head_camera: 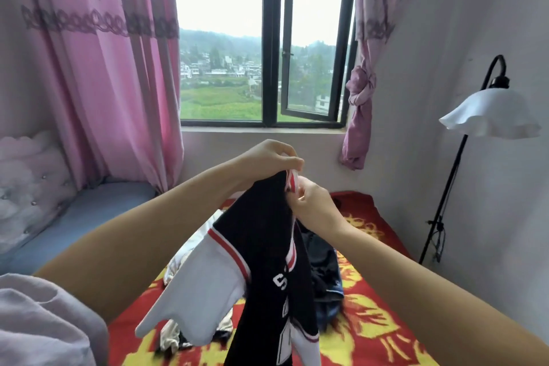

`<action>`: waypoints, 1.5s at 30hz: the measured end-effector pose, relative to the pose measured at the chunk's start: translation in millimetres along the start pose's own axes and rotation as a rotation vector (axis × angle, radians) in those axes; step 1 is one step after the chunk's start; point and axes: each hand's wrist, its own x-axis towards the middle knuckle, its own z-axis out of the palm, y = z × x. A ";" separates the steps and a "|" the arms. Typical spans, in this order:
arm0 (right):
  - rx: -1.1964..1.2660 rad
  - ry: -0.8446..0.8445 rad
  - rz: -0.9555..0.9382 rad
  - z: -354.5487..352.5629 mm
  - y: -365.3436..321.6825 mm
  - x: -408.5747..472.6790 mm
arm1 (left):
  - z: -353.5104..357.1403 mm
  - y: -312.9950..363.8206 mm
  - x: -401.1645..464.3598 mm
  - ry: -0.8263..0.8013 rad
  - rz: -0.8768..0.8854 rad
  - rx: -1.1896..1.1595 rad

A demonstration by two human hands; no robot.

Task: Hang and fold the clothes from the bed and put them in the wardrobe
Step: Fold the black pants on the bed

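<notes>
A black jersey (267, 235) with white sleeves and red-and-white trim hangs in the air above the bed (383, 300). My left hand (273, 157) pinches its striped collar from above. Just below and to the right, my right hand (312, 202) pinches the same collar edge. One white sleeve (196, 291) droops to the left. Under the jersey, dark clothes (323, 270) and some light garments (190, 249) lie in a heap on the red-and-yellow blanket. No hanger or wardrobe is in view.
A floor lamp (487, 116) with a white frilled shade stands at the right of the bed by the wall. Pink curtains (98, 83) frame an open window (267, 38) ahead. A padded headboard (26, 181) and blue sheet (86, 217) are on the left.
</notes>
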 end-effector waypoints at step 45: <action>-0.093 -0.196 0.070 -107.4 54.4 28.6 | -79.3 -112.4 -60.5 0.407 -0.032 0.139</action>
